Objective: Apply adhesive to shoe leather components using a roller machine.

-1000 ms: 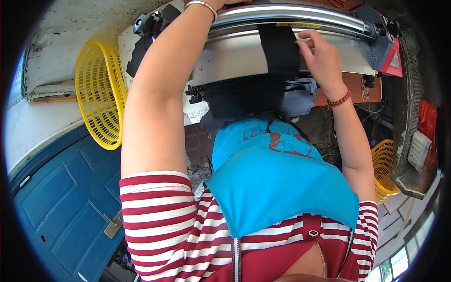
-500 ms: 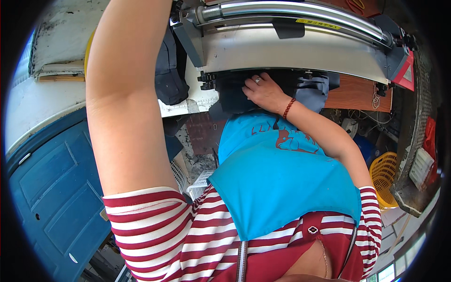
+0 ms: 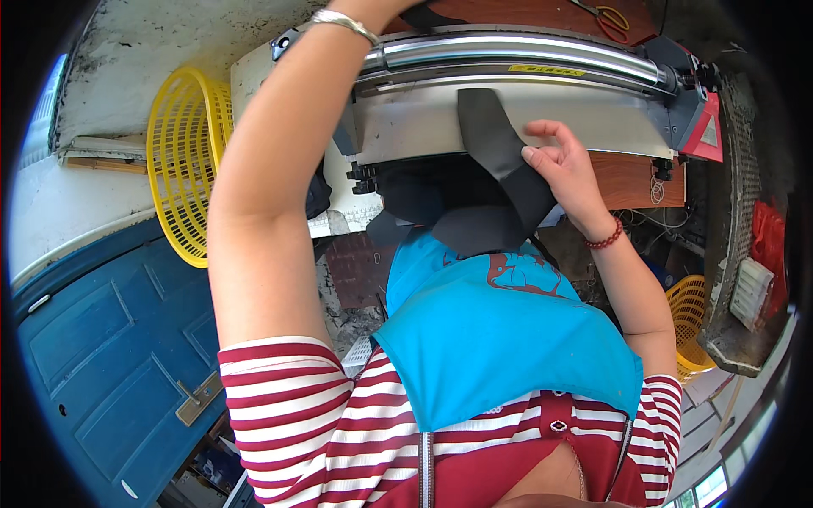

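Long polished-steel roller machine (image 3: 521, 52) | pale flat metal plate (image 3: 402, 127) along its near side | matte-black flexible strip (image 3: 489, 131), upper end over plate, bending downward | right hand (image 3: 566, 165) pinching strip's right edge | left hand (image 3: 387, 10), cropped at top, grip indeterminable

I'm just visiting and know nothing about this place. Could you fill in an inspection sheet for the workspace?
Surface: smooth silver metal plate.
Job's things: flat, bent black sheet over part of the plate; polished metal roller behind.
Clutter: oval yellow perforated plastic basket, left; second yellow basket, right.
Hands: right hand, thumb at the sheet's edge, grip unclear; left hand mostly cut off.
Cables: thin pale cord near the plate's right end.
Surroundings: blue panelled door.
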A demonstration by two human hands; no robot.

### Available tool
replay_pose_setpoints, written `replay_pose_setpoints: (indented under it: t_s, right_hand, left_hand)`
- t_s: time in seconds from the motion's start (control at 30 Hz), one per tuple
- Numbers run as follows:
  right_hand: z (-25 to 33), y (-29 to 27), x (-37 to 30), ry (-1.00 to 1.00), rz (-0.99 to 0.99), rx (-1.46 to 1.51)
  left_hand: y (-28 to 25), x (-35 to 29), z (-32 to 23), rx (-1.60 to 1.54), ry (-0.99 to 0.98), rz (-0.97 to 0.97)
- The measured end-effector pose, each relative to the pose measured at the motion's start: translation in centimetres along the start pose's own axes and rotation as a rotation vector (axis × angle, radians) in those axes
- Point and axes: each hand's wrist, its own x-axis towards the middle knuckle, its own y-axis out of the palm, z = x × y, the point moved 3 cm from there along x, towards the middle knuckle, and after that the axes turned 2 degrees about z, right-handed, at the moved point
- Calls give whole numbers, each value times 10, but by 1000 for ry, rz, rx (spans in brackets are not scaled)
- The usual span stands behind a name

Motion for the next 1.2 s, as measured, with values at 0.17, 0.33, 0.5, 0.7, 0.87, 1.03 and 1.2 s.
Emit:
replay_pose_setpoints:
  t_s: [0.17,0.33,0.5,0.7,0.87,1.03,1.2]
  right_hand:
    - [17,2,37,-86,-77,-106]
    - [20,-24,53,-193,-165,-336]
    - [44,-29,33,-52,-223,-585]
    - [22,-28,9,-212,-285,-527]
    - [15,-6,-1,-480,-245,-670]
    - [22,-14,-3,-485,-181,-593]
    - [103,-43,47,-512,-230,-441]
  left_hand:
    - [110,-23,48,-252,-20,229]
    - [89,-10,20,-435,-398,699]
    - [99,-4,45,-405,-380,523]
    - [33,28,68,-679,-633,267]
    - [-22,41,41,-781,-572,179]
    - [-94,39,56,-699,-553,27]
    - [-181,10,90,-505,-445,-227]
